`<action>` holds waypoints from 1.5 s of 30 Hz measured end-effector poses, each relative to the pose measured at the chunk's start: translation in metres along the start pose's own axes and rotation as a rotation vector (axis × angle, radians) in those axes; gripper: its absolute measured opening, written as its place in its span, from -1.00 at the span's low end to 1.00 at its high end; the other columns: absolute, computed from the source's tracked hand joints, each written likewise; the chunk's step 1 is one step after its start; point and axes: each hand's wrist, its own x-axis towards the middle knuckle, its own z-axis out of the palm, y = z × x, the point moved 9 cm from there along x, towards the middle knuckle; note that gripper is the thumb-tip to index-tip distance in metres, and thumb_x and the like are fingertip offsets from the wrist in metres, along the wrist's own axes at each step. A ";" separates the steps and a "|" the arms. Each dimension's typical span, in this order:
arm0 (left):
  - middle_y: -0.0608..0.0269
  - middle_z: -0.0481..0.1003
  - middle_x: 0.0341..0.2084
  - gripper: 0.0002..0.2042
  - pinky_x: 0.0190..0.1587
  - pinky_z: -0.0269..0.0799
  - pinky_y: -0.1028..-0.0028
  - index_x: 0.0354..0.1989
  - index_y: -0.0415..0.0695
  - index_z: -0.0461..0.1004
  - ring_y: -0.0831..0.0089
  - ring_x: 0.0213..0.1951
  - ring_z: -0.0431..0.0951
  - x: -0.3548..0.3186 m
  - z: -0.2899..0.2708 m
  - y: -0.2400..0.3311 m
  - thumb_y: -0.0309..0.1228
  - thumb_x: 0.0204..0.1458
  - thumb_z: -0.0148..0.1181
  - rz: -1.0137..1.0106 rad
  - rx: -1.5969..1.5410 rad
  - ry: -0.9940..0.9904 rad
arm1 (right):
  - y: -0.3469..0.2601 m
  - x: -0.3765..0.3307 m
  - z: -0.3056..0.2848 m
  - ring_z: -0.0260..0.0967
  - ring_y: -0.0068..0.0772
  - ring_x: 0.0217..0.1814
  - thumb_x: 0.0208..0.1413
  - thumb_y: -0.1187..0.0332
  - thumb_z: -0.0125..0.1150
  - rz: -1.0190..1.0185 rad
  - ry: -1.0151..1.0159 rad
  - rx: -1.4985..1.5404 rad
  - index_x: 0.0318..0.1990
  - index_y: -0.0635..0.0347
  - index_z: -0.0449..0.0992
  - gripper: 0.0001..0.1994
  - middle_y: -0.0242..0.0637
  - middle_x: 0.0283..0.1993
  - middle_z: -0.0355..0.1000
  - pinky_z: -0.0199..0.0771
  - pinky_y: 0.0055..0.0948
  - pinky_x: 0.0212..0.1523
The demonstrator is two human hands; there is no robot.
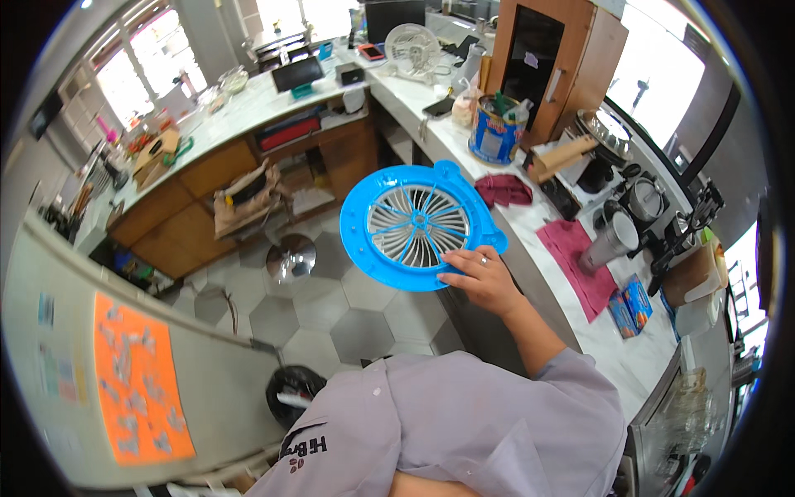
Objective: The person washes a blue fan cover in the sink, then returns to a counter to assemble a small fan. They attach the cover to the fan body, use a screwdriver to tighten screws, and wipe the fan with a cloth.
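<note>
The right hand grips a round blue fan grille by its rim at about the grille's four o'clock, fingers curled closed over the edge with the thumb laid across the front face; a ring shows on one finger. The rest of the grille spreads away from the fingers toward ten o'clock, held in the air above the hexagon-tiled floor and just beside the edge of the white counter, near the picture's centre. The left hand is out of view, so its fingers cannot be judged.

The grille is a flat bright-blue disc with a broad solid ring around an open middle, where thin curved blue spokes run out from a small hub; pale grey slats show behind them. Small tabs stick out from the rim at twelve and three o'clock.

On the counter, at two o'clock from the grille, lie a dark red cloth and a blue tin. A white fan stands farther off at twelve o'clock.
</note>
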 end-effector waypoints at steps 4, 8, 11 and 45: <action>-0.21 0.43 -0.02 -0.49 0.04 0.35 0.18 0.09 -0.31 0.34 -0.04 0.04 0.43 0.153 -0.093 0.099 -0.08 0.18 -0.05 0.281 -0.021 0.104 | 0.049 0.041 0.031 0.40 -0.45 0.07 -0.10 0.46 0.21 0.096 -0.008 -0.024 -0.18 -0.15 0.53 -0.72 -0.44 0.05 0.44 0.20 -0.39 -0.08; -0.27 0.43 -0.05 -0.51 0.00 0.37 0.19 0.05 -0.34 0.35 -0.12 -0.05 0.47 0.226 -0.204 0.280 -0.11 0.18 -0.02 0.329 -0.087 0.160 | 0.093 0.075 0.075 0.41 -0.45 0.06 -0.09 0.47 0.21 0.185 0.001 -0.007 -0.19 -0.14 0.54 -0.72 -0.44 0.04 0.45 0.20 -0.40 -0.08; -0.09 0.52 -0.19 -0.60 -0.09 0.42 0.30 0.03 -0.32 0.37 0.07 -0.17 0.56 0.303 -0.242 0.372 -0.21 0.22 -0.03 0.587 -0.316 0.196 | 0.132 0.105 0.117 0.41 -0.45 0.05 -0.09 0.50 0.20 0.240 0.052 0.045 -0.19 -0.14 0.54 -0.71 -0.44 0.04 0.45 0.19 -0.39 -0.07; 0.08 0.49 -0.25 -0.67 -0.27 0.50 0.32 -0.05 -0.25 0.37 0.28 -0.27 0.54 0.530 -0.638 0.832 -0.24 0.20 -0.09 1.279 -1.319 0.215 | 0.468 0.398 0.335 0.45 -0.37 -0.02 -0.09 0.49 0.16 0.316 -0.026 0.019 -0.27 -0.02 0.57 -0.79 -0.28 -0.02 0.49 0.22 -0.37 -0.16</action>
